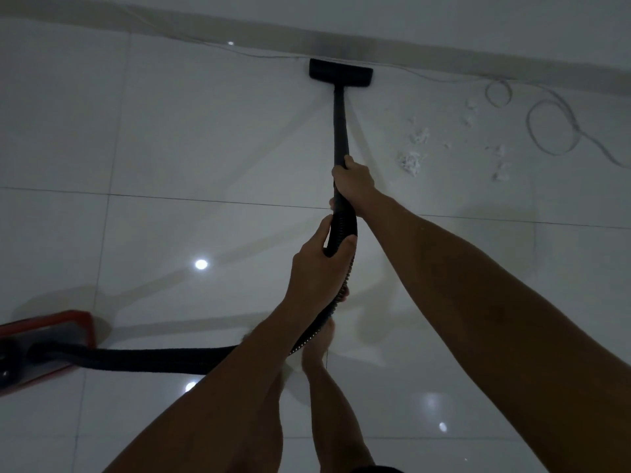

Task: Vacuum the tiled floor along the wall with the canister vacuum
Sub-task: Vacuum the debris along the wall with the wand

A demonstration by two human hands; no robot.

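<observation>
The black vacuum wand [340, 121] runs away from me to a wide black floor head [340, 77] pressed against the base of the white wall [444, 18]. My right hand [353, 180] grips the wand's lower end. My left hand [321, 264] is closed around the ribbed black hose [164, 360] just below it. The hose curves down and left to the red canister [47, 339] at the left edge. White scraps of debris [411, 162] lie on the glossy white tiled floor [205, 131], right of the wand.
A thin white cable [549, 128] runs along the skirting and loops on the floor at the far right. My bare leg and foot [324, 339] stand under the hose. Ceiling lights reflect off the tiles.
</observation>
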